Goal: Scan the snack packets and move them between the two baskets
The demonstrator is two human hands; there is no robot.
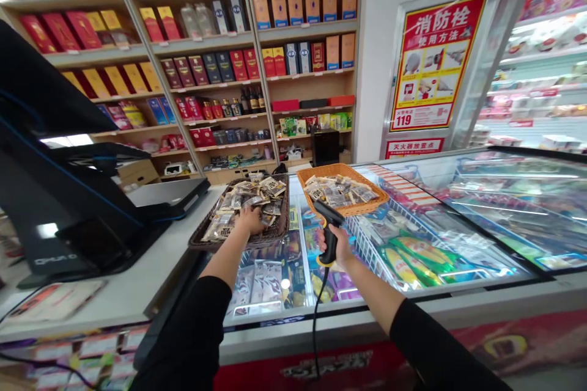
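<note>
freezer (275, 337) at lower centre. my right hand (341, 246) wraps the scanner (329, 231) by its handle, i judge light, rigid; left hand (249, 220) touches packets (271, 187), grip unclear.

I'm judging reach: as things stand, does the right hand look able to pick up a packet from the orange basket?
Probably not: the right hand is wrapped around the black scanner, though the orange basket beyond is open on top.
</note>
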